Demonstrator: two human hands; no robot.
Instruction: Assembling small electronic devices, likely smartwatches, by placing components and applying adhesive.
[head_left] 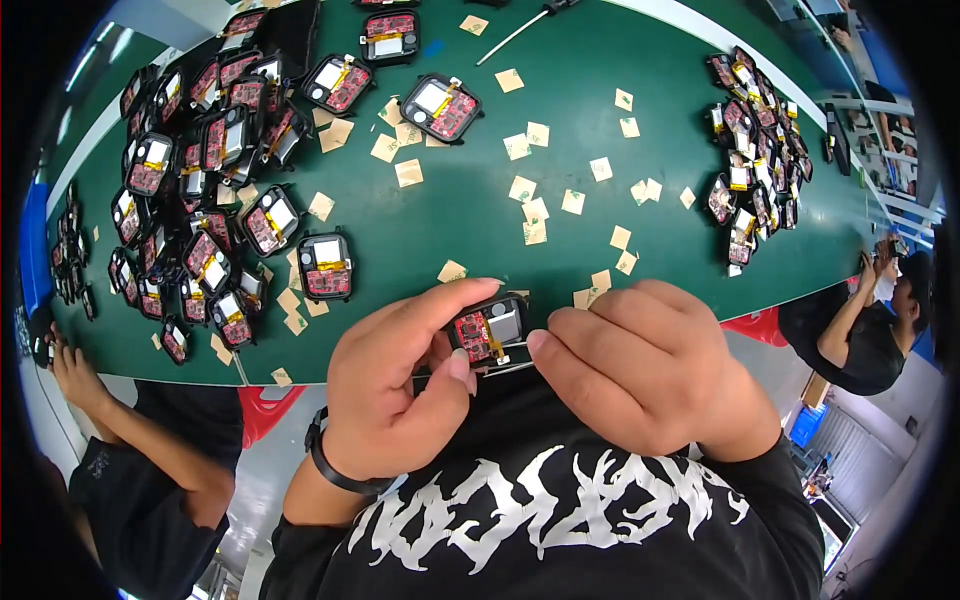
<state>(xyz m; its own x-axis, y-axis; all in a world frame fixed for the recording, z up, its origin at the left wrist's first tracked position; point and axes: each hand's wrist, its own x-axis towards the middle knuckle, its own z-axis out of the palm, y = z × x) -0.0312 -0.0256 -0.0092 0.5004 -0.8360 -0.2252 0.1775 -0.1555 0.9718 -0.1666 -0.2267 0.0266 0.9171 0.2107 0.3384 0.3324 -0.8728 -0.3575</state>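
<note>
A small black device housing (478, 335), with a red circuit board, a silver battery and a yellow ribbon cable showing, is gripped by my left hand (380, 380) at the table's near edge. Its thumb and fingers press the left side of the housing. At the right side sits my right hand (645, 365), its fingers curled and its fingertips pinched beside the ribbon cable's end. A thin pale strip shows below the housing; I cannot tell whether the right fingers hold it. The palm side of the right hand is hidden.
Similar open housings pile up at the left (225, 140) and right (755, 150) of the green table (450, 215). Small beige paper squares (523, 188) lie scattered across it. A screwdriver (515, 32) lies at the far side. Other people sit at left (160, 460) and right (860, 340).
</note>
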